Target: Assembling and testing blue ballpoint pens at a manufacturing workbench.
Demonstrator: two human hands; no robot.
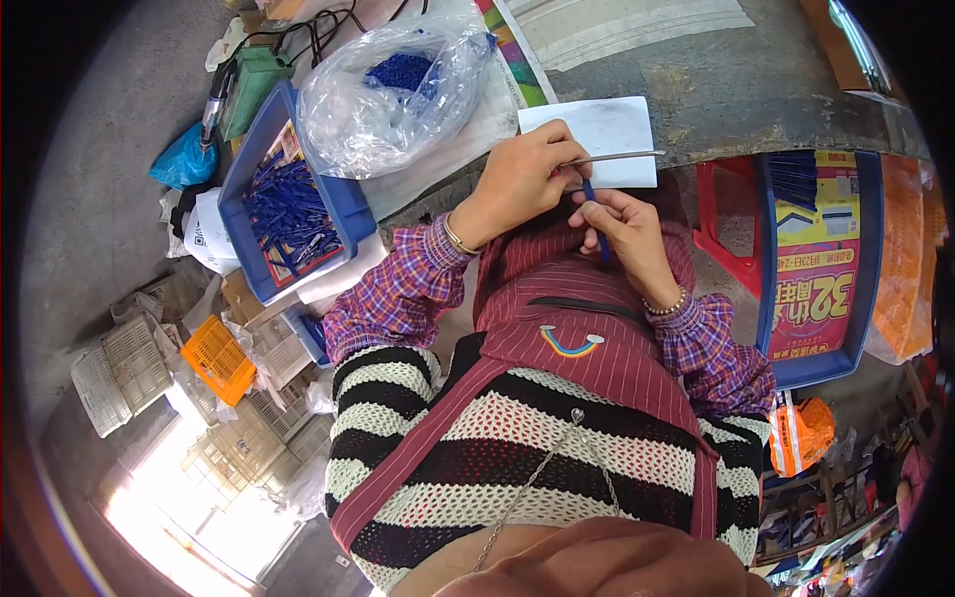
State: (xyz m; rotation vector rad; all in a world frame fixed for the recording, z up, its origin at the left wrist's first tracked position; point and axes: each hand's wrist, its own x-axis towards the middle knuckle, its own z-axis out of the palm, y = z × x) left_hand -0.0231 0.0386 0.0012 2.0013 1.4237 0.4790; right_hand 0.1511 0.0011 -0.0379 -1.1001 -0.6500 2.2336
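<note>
My left hand is closed in a pinch at the near edge of the table. A thin grey metal rod, perhaps tweezers, sticks out rightward from its fingers over a white sheet of paper. Just below and to the right, my right hand grips a slim blue pen-like stick, held steeply above my lap. The stick's upper end meets the left fingertips; what they do there is too small to make out.
On the left stands a blue bin of blue sticks. Beyond it lies a clear plastic bag with small blue parts. At the right, a blue tray holds more blue sticks on a printed sheet, beside a red stool.
</note>
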